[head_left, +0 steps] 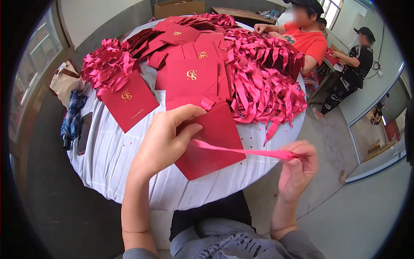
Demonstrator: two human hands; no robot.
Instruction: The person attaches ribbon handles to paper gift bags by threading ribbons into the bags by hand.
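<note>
Close to the table's near side, a red paper gift bag (217,136) lies tilted, its top edge at my left hand. The fingers of my left hand (166,136) are closed on the bag's upper left part; the fingertips are partly hidden. A pink ribbon (241,151) runs taut across the bag's face from beside my left hand. My right hand (298,168) pinches its other end, off to the right beyond the bag. A short ribbon loop (208,103) shows at the bag's top edge.
A round table with a white cloth (129,166) bears stacked red bags (192,73) and ribbon heaps at left (108,64) and right (258,82). A phone (85,134) and folded umbrella (74,114) lie left. A person in red (308,43) sits across; another (360,58) stands right.
</note>
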